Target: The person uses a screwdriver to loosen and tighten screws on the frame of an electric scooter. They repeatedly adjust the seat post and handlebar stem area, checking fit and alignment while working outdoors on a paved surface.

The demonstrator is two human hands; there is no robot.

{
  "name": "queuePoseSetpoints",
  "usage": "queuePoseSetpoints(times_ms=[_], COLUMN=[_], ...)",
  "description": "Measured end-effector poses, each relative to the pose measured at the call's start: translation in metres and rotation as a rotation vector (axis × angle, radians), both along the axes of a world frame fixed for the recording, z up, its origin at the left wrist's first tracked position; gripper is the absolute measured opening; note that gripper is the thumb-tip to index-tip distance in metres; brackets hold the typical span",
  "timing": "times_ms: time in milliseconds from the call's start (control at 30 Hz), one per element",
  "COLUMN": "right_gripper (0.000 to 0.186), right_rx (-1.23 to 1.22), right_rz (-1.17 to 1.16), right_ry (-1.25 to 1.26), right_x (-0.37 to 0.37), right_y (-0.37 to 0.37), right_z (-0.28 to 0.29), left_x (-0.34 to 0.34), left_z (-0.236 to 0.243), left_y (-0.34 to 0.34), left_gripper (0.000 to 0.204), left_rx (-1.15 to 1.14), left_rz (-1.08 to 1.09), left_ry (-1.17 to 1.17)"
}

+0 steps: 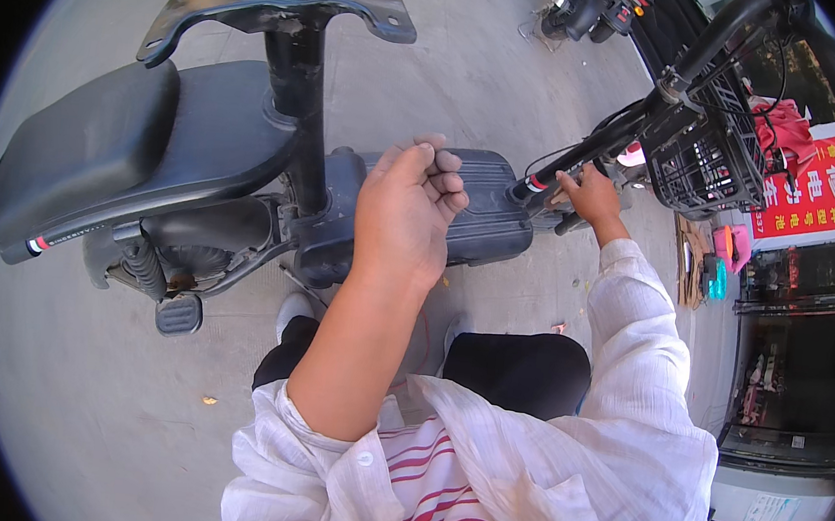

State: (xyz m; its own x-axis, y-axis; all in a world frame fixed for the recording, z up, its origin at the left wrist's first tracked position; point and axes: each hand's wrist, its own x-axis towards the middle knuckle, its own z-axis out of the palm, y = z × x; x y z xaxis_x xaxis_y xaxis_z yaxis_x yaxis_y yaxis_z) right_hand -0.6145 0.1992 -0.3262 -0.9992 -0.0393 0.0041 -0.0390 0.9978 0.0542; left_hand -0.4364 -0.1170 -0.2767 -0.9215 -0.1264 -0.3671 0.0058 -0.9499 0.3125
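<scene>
A black electric bike stands on its wheels in front of me, its bare metal seat bracket [292, 2] on top of the seat post. Above its black footboard [493, 208] I hold my left hand [414, 195], fingers curled in and thumb pressed against the index finger; anything pinched there is too small to make out. The fingertips look grey with dirt. My right hand [592, 197] reaches to the lower end of the steering column [605, 138], its fingers bent at the parts there. What it grips is partly hidden.
A black padded rear seat [86, 148] lies at the left, above a pedal [179, 315]. The black front basket [709, 158] holds red cloth. Right of it are a red and white sign [821, 189], a pink item [735, 248] and glass doors. Another bike [593, 6] stands farther off.
</scene>
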Motion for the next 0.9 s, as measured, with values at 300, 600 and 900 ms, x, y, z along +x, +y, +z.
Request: queuePoseSetpoints(times_ms=[300, 600, 900], right_gripper=[0.036, 0.04, 0.046], right_rx=[-0.169, -0.238, -0.273], right_rz=[0.052, 0.116, 0.154], right_ry=[-0.033, -0.025, 0.041], right_x=[-0.007, -0.009, -0.014], right_y=[0.018, 0.031, 0.046], right_z=[-0.004, -0.009, -0.02], left_x=[-0.003, -0.003, -0.007], left_z=[0.003, 0.002, 0.001], left_y=[0.002, 0.003, 0.006], left_gripper=[0.017, 0.017, 0.016], left_rx=[-0.025, -0.031, -0.021], left_rz=[0.025, 0.01, -0.006], left_ry=[-0.029, -0.017, 0.002])
